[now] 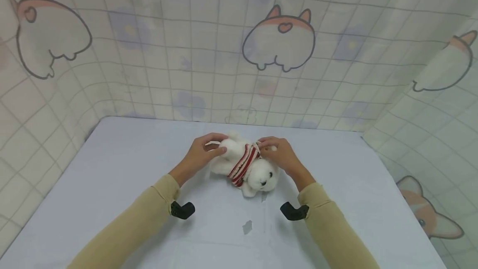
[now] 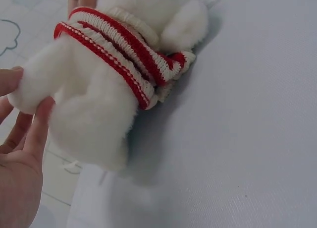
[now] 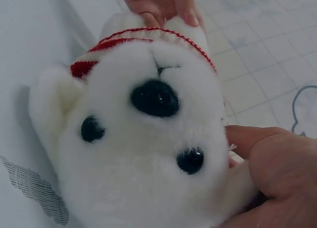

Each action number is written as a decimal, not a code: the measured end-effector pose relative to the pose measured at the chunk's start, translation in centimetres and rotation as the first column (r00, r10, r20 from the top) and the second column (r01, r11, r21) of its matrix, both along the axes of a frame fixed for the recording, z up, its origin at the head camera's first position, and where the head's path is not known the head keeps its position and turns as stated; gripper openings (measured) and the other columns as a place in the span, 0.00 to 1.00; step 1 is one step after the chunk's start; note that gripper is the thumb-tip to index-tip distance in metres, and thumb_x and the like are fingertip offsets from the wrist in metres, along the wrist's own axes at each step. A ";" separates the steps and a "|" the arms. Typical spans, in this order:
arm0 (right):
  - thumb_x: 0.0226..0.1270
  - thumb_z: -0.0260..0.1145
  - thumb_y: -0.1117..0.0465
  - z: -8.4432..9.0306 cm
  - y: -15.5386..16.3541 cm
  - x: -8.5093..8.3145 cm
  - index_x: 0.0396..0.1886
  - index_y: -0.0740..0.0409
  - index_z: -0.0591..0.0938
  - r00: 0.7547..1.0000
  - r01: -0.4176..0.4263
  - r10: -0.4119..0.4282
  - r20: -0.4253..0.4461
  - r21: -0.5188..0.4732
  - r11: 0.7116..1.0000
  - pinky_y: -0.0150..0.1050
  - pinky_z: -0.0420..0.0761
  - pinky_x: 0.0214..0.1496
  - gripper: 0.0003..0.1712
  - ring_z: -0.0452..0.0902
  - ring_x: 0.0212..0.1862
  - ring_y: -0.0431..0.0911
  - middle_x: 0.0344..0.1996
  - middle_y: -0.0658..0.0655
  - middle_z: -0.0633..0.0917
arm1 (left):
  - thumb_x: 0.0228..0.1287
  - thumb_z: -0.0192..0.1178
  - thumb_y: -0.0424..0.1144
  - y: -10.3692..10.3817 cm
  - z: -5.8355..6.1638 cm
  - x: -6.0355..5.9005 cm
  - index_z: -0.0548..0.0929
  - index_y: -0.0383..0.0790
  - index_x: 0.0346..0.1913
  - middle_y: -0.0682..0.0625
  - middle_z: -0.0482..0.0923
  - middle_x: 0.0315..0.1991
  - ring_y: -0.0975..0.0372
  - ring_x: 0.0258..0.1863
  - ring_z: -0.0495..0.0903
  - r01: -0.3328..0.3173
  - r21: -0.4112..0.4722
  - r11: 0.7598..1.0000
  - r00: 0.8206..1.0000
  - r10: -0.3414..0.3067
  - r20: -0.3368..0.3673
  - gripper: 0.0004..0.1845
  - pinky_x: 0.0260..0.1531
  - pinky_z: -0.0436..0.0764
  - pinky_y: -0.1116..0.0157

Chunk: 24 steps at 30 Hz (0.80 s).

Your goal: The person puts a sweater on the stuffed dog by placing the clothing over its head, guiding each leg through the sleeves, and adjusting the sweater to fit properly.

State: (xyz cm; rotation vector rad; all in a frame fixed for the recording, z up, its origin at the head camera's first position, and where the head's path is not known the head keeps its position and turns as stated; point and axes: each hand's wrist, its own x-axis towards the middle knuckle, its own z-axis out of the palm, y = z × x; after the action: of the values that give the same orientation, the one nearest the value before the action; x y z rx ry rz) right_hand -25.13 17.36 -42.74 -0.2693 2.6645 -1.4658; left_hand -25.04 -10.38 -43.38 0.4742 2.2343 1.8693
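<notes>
Plush bear [image 1: 263, 174], white, lies on the pale table [image 1: 112, 161], roughly mid-table toward the back edge — legs to my L, head to my R, face turned my way w/ black nose and eyes showing. It's wearing a red-&-white striped knit sweater [image 1: 244, 165]. My L hand [image 1: 198, 152] pinches one leg btwn thumb and fingers. My R hand [image 1: 284, 157] is at the far side of the head, by the sweater's neck edge, thumb & fingers curled on a white bit there — arm or ear, can't tell which. Hands are apart, bear btwn them. Beige sleeves [image 1: 138, 215] on both arms, w/ a black piece [image 1: 182, 210] at each wrist. Grey patch [image 1: 247, 227] on the tabletop, nearer me than the bear. Grid-print cloth w/ cartoon corgis [image 1: 280, 45] behind.
</notes>
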 end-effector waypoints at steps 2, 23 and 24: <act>0.63 0.66 0.64 -0.2 -0.3 0.0 0.46 0.59 0.87 1.000 -0.016 0.016 -0.010 -0.016 1.000 0.55 0.60 0.74 0.13 0.68 0.68 0.54 0.58 0.58 0.81 | 0.61 0.67 0.45 -0.1 -0.2 0.0 0.79 0.47 0.57 0.48 0.75 0.59 0.52 0.60 0.76 0.000 0.006 1.000 1.000 0.000 -0.005 0.22 0.58 0.77 0.56; 0.66 0.65 0.60 -0.8 -2.0 0.3 0.47 0.59 0.87 0.990 -0.142 0.141 -0.026 -0.080 0.987 0.56 0.62 0.72 0.13 0.61 0.73 0.52 0.64 0.54 0.77 | 0.58 0.69 0.43 0.9 -1.1 0.1 0.81 0.43 0.52 0.46 0.79 0.52 0.56 0.51 0.82 -0.104 -0.053 0.993 0.994 0.105 0.024 0.19 0.49 0.82 0.61; 0.66 0.65 0.59 -0.9 -2.1 0.2 0.47 0.59 0.87 0.990 -0.141 0.139 -0.022 -0.087 0.986 0.55 0.62 0.72 0.13 0.61 0.73 0.52 0.64 0.54 0.77 | 0.57 0.70 0.42 1.0 -1.2 0.1 0.81 0.43 0.51 0.46 0.79 0.50 0.56 0.50 0.83 -0.110 -0.050 0.993 0.993 0.112 0.028 0.19 0.48 0.82 0.62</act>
State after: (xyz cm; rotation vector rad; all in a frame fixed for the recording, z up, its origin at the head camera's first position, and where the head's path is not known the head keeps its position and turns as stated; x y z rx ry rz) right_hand -24.93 15.28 -43.67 -0.4664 2.5371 -1.5450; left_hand -24.94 -9.38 -44.57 0.3169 2.3241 1.8555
